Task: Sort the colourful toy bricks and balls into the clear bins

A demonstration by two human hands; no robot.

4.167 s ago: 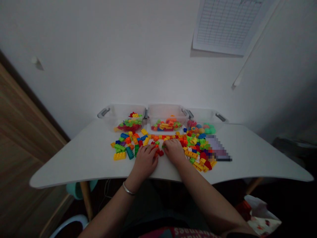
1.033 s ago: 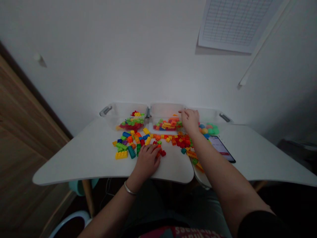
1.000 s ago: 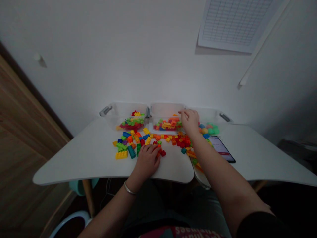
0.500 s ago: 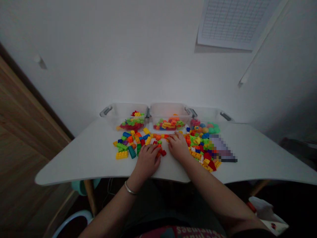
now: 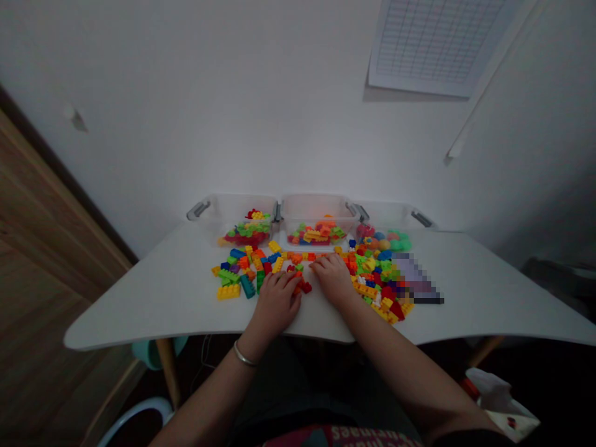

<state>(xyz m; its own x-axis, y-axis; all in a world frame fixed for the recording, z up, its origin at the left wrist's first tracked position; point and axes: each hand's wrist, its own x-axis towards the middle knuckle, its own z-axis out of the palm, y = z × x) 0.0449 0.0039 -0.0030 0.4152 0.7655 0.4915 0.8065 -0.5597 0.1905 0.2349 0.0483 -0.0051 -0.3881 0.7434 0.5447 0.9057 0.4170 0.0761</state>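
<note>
Coloured plastic building bricks [image 5: 242,273] lie scattered across a white table [image 5: 153,298]. My left hand [image 5: 275,303] rests palm down at the near edge of the pile, fingers curled over red bricks [image 5: 303,286]. My right hand [image 5: 332,278] lies beside it, fingers bent onto small bricks in the row near the middle; what they grip is hidden. At the back stand three clear bins: the left bin [image 5: 223,214], the middle bin [image 5: 316,211] and the right bin [image 5: 395,217], each holding coloured pieces.
A phone [image 5: 419,282] lies on the table right of the bricks. A wooden door panel [image 5: 41,261] stands to the left. A printed chart [image 5: 437,43] hangs on the wall. A stool [image 5: 139,416] is under the table's left side.
My right hand drew back from the middle bin to the table beside my left hand. The left hand stayed put on the red bricks.
</note>
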